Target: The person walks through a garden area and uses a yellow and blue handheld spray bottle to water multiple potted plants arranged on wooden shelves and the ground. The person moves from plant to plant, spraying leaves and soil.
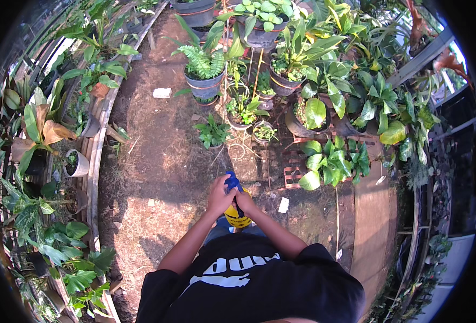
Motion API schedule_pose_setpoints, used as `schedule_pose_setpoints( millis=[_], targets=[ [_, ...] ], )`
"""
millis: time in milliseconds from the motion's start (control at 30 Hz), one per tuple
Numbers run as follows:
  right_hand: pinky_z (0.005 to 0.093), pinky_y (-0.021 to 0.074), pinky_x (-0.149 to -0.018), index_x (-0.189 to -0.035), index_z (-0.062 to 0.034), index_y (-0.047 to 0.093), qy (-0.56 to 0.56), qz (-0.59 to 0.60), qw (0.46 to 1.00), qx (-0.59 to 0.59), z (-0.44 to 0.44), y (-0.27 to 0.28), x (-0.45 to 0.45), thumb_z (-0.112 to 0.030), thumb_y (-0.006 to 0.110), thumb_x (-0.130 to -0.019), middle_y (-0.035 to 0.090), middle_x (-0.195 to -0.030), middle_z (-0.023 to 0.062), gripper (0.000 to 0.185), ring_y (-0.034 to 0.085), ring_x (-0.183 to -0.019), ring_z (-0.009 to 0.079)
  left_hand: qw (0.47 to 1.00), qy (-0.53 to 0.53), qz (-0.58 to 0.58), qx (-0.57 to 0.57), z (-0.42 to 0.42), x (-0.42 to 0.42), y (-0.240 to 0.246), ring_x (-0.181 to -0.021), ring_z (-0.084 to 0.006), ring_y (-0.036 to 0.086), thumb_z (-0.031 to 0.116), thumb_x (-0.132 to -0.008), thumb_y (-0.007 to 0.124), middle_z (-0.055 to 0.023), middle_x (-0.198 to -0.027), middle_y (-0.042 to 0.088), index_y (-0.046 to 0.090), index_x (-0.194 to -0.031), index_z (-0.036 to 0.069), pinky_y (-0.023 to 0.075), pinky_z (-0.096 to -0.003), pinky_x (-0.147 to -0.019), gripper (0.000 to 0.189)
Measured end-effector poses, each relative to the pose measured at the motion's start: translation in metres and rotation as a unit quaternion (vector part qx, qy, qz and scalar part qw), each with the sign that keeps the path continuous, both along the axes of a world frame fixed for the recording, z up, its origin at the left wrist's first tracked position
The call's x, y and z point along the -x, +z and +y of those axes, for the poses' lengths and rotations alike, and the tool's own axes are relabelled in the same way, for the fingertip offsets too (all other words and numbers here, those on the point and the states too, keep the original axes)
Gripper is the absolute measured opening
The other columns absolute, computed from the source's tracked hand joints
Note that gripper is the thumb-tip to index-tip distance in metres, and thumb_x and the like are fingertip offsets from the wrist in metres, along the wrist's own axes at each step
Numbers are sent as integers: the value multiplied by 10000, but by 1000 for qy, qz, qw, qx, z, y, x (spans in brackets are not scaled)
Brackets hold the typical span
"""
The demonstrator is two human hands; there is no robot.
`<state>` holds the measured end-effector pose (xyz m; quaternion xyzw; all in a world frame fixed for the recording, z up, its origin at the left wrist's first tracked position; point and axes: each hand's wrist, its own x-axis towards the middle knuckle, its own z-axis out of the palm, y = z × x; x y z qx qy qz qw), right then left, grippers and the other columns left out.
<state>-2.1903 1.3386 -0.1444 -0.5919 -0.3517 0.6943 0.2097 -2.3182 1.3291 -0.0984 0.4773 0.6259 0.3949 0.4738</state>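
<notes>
Close in front of my body is a yellow pressure sprayer (238, 219) with a blue top (232, 181) and a dark handle. Its yellow tank bears dark writing. My left hand (220, 196) grips the blue top from the left side, fingers curled around it. From the right, my right hand (244, 202) closes on the upper part of the sprayer by the dark handle. The two hands nearly meet, and they hide much of the sprayer's neck. Beyond the sprayer, a small leafy plant (212, 132) stands on the ground.
A wooden bench (97, 149) with potted plants runs along the left. Ahead hang pots, among them a fern pot (204, 84). A reddish crate (292, 171) lies under broad leaves at right. White blocks (162, 93) lie on the dirt ground, and a plank path (373, 218) runs at right.
</notes>
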Motion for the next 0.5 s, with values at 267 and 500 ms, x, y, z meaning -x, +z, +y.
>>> schedule_pose_setpoints(
  millis=[267, 500],
  targets=[
    [299, 395, -469, -726, -37, 565, -21, -2, 1000, -20, -28, -18, -9, -349, 398, -978, 524, -562, 42, 434, 500, -467, 141, 999, -33, 25, -5, -1, -14, -5, -1047, -308, 600, 179, -813, 680, -177, -1280, 485, 488, -1287, 30, 506, -368, -877, 533],
    [307, 408, -470, -736, -34, 570, -29, -34, 999, 5, -57, -20, -25, -339, 421, -964, 530, -548, 48, 408, 517, -464, 146, 998, -44, 22, -33, -7, -23, -17, -1104, -299, 550, 172, -827, 676, -186, -1245, 500, 482, -1288, 29, 462, -384, -918, 520]
  ],
)
